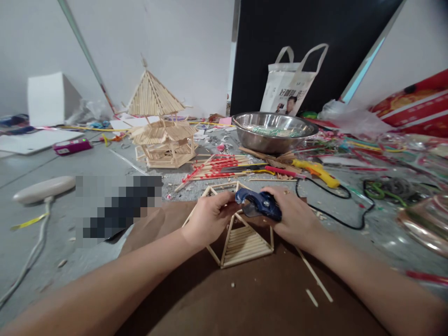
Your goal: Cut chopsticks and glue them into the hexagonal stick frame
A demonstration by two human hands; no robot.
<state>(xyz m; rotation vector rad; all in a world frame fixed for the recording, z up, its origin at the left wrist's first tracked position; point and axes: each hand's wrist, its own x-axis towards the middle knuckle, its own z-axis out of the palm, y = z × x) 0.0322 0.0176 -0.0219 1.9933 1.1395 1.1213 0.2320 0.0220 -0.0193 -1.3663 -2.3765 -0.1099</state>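
My left hand (208,218) is closed around the top of a small wooden stick roof frame (245,242) that rests on a brown sheet (217,289). My right hand (296,217) grips a blue cutting tool (259,203), its tip touching the frame's peak next to my left fingers. The frame is a pyramid of thin sticks with one side partly filled by rows of sticks.
A finished stick pavilion (161,126) stands at the back left. A steel bowl (275,130), a pile of red-tipped sticks (217,169), a yellow glue gun (315,170) with a black cord, a white bag (292,81) and loose sticks (313,275) lie around.
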